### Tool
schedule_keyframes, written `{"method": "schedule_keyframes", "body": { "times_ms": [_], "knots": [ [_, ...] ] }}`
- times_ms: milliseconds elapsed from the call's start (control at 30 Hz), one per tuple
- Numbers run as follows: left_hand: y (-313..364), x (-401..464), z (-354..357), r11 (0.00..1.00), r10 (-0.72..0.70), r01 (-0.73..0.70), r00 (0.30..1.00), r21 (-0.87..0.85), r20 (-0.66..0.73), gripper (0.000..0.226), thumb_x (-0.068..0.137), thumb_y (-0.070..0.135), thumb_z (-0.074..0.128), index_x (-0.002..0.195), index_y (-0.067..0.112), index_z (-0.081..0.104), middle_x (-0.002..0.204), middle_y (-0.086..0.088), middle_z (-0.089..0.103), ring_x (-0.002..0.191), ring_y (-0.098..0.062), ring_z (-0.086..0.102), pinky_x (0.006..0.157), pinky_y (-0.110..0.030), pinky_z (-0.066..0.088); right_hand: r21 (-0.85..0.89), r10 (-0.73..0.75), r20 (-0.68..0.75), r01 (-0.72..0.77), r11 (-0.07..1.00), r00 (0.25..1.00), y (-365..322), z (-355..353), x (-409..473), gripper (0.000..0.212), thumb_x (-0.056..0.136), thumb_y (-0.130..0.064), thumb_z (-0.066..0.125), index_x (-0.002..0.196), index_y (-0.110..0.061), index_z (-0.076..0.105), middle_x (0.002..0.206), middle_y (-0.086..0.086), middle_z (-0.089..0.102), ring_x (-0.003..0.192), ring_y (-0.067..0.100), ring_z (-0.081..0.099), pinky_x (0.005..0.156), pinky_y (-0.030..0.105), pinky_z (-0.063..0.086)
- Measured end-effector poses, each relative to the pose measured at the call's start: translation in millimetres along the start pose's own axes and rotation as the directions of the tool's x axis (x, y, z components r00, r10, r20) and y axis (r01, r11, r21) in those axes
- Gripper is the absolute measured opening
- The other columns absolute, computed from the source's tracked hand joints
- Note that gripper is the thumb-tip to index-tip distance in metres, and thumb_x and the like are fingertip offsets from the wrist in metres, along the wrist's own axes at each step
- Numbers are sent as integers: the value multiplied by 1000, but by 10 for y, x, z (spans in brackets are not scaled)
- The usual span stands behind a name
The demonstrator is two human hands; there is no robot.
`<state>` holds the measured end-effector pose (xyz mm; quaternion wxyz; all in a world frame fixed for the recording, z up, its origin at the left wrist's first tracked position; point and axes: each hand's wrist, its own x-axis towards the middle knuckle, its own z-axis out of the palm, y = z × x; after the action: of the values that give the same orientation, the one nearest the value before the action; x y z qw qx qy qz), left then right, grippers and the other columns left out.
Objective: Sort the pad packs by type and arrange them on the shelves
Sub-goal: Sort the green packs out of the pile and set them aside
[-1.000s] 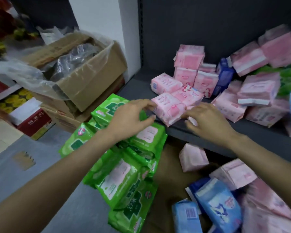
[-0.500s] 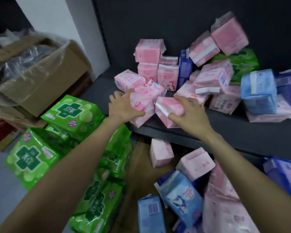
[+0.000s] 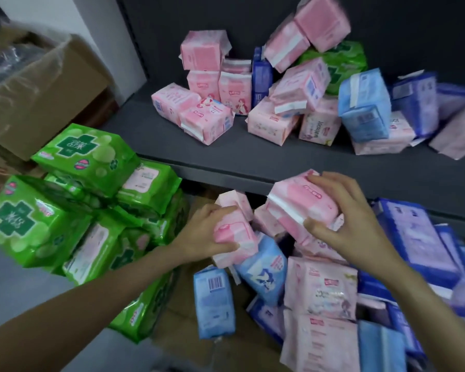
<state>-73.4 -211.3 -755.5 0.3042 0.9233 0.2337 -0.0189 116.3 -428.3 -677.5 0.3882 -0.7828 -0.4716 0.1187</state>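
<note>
Hands each clutch 1 pink pack below the shelf edge: left hand (image 3: 212, 232) grips one (image 3: 232, 232), right hand (image 3: 346, 218) another (image 3: 301, 208), probably matched by type. Beyond, shelf (image 3: 239, 157) holds mixed packs.

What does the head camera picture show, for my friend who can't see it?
Two hands each grip a pink pad pack: left hand, right hand, below a dark shelf piled with pink, blue and green packs. Green packs are stacked on the left.
</note>
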Motion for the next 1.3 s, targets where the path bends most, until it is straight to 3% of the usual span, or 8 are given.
{"method": "schedule_keyframes", "body": {
  "times_ms": [100,367,533,667,800,933,1133,1300],
  "knots": [
    [173,122,-33,998,56,-57,996,14,65,96,58,77,47,144,36,34,139,-6,40,129,-19,37,110,-23,25,-51,-39,-31,37,998,999,-40,14,-32,67,68,-53,55,132,-40,43,139,-14,29,131,15,31,104,24,24],
    [52,289,-271,983,-92,35,945,182,313,106,51,82,45,146,39,27,148,0,40,131,-18,42,107,-25,33,32,-167,-210,178,984,963,-310,182,42,65,77,-48,64,134,-23,46,142,4,34,133,21,34,109,34,30],
    [79,141,-283,942,-129,7,930,336,344,81,78,52,70,142,24,28,134,-6,51,116,-25,52,87,-26,37,-13,-220,-157,221,975,963,-348,592,345,66,77,-53,63,132,-19,49,142,8,35,130,26,35,108,34,29],
    [-62,-28,-246,940,-194,68,913,335,359,66,84,50,65,133,16,37,118,-8,60,104,-26,57,80,-29,41,-37,-170,139,177,984,976,-268,943,649,65,84,-50,62,139,-22,42,145,4,33,131,28,32,110,36,28],
    [-179,-106,-323,849,-151,57,979,525,137,35,91,50,52,100,17,60,102,-4,66,96,-24,61,76,-31,46,-516,-26,389,242,822,921,-37,1112,680,64,87,-53,42,142,-20,35,140,6,45,119,32,47,103,40,32],
    [-296,-54,-335,971,-149,150,989,185,-22,48,77,63,51,106,26,62,101,6,70,94,-18,66,79,-30,51,-696,37,432,307,649,901,159,937,503,75,83,-59,12,128,-13,51,114,7,65,119,27,47,110,41,18],
    [-30,123,-147,976,-78,59,993,-210,-84,81,71,74,56,141,37,36,135,9,48,120,-7,50,100,-30,42,-506,-94,343,268,820,934,182,698,317,74,80,-67,25,132,-23,53,133,1,52,125,21,43,104,33,30],
    [248,377,24,999,36,-37,997,-13,-65,61,85,55,61,137,30,41,138,7,50,123,-14,49,96,-24,35,-485,-4,415,225,845,910,228,691,305,61,94,-45,48,149,-33,24,149,-5,35,133,21,32,108,37,32]
  ]
}}
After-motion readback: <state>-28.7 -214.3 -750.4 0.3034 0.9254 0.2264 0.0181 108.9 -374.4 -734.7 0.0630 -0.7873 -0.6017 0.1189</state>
